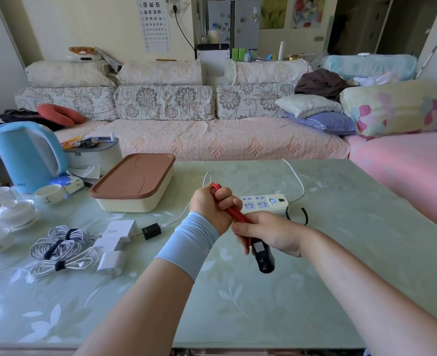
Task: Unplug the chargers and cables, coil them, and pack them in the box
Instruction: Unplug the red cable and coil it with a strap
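Note:
My left hand (215, 205) grips a bundled red cable (234, 213) above the table. My right hand (269, 233) holds the lower end of that bundle together with a black charger (263, 255), whose prongs point toward me. Behind my hands lies a white power strip (266, 202) with empty sockets. The cream box with a brown lid (132, 183) stands closed at the left centre. Three white chargers (117, 240) and coiled white cables (60, 244) tied with black straps lie at the left. A small black charger (151, 231) lies with a white cable attached.
A blue kettle (29, 155), white cups and bowls (14, 211) and a grey round tin (94, 155) crowd the table's left side. A loose black strap (302, 215) lies right of the power strip. A sofa runs behind the glass-topped table (341, 253).

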Motion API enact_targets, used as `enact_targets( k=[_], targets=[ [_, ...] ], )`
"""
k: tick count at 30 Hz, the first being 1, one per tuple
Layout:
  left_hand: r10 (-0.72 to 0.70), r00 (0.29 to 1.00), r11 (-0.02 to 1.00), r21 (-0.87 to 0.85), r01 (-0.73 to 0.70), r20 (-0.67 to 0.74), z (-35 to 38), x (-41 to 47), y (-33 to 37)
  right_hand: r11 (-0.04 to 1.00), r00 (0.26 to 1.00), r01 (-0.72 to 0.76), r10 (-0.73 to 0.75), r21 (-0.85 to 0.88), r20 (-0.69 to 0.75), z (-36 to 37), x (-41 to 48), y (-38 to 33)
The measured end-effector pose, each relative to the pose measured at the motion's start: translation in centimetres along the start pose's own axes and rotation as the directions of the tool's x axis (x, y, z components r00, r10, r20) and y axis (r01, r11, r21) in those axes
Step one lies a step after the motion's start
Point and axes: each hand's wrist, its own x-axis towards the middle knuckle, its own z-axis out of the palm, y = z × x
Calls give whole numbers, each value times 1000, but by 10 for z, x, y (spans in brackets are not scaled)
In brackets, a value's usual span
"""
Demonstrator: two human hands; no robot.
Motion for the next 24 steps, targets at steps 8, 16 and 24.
enact_targets(
  k=[8,16,24],
  targets=[
    [64,998,961,269,-67,22,5,-2,0,995,997,-72,74,73,-18,-2,0,1],
    [-168,976,649,760,4,139,-11,0,-15,874,996,-87,60,478,72,-13,-1,6],
    [-4,994,806,589,-59,106,-1,2,-12,880,991,-135,128,456,47,-26,-3,6]
  ],
)
